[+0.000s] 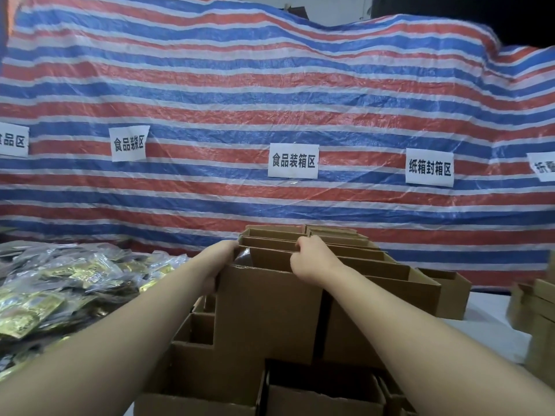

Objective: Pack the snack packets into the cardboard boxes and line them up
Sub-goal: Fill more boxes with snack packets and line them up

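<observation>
Open brown cardboard boxes (pixel 270 313) stand packed together in rows in front of me on the table. My left hand (pixel 220 259) grips the left side of the tall front box near its top rim. My right hand (pixel 312 259) curls over that box's back rim, fingers inside. A shiny packet (pixel 241 255) shows just inside the box at its left corner. A large heap of gold and silver snack packets (pixel 60 283) lies on the table to the left.
More cardboard boxes (pixel 450 292) sit to the right, and another stack (pixel 537 322) at the right edge. A red, white and blue striped tarp (pixel 270 100) with paper labels hangs behind. The white table (pixel 486 307) shows between the boxes.
</observation>
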Motion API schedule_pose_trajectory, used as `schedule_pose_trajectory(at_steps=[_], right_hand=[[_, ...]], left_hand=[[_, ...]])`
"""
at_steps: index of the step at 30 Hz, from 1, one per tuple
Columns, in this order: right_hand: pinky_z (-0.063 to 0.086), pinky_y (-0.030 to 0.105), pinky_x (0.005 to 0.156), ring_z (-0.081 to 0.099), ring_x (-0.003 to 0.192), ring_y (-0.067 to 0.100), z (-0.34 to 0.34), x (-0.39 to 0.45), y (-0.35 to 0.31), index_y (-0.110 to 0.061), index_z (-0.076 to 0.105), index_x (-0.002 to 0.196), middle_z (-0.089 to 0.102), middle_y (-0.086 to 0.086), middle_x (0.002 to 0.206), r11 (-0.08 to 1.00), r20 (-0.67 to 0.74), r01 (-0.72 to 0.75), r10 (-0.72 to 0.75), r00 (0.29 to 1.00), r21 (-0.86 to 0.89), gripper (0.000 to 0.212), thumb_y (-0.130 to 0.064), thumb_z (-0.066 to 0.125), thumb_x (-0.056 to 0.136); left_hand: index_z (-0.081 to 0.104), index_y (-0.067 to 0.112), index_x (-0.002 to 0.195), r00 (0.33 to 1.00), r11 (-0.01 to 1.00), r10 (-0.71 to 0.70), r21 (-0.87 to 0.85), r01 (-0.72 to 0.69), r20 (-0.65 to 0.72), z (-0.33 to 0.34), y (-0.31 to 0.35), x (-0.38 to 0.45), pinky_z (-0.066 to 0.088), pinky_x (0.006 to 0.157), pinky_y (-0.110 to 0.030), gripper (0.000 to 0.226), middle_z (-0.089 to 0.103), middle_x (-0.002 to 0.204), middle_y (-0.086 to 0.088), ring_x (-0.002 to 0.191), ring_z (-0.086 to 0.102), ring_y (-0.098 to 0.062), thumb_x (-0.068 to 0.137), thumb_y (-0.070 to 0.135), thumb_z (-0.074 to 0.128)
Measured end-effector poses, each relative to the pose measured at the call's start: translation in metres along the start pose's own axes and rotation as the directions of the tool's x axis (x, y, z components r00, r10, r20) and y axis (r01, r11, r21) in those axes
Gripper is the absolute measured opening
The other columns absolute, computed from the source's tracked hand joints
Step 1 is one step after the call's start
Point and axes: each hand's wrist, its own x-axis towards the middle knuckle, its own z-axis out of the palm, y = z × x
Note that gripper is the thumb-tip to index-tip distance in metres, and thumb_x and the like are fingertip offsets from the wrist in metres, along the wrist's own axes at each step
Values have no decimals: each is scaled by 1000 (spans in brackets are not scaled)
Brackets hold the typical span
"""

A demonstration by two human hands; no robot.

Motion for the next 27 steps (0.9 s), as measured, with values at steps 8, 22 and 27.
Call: schedule_pose_trajectory(at_steps=[8,22,27], right_hand=[[53,43,99,57,119,28,-12,-28,-14,-14,51,137,52,10,137,983,-92,157,-166,982,-95,35,-14,49,103],[39,15,60,56,78,3,-123,-156,89,-30,57,88,56,-13,89,968,-389,197,-123,913,158,17,-21,51,102],[49,26,69,58,86,15,-140,-149,214,-25,58,89,60,-4,92,946,-444,-119,250,860,301,17,-23,49,103]], left_hand=[[52,10,109,785,942,333,214,-257,-522,16,1,-17,46,82,-42,44,58,101,-9,91,55,-24,103,48,31],[59,33,90,470,415,877,340,-844,97,184,2,-158,55,66,-31,17,65,79,9,72,62,-3,99,21,50],[63,35,97,506,423,786,288,-859,354,261,-34,-149,54,62,-17,16,66,83,13,78,64,2,100,25,51]])
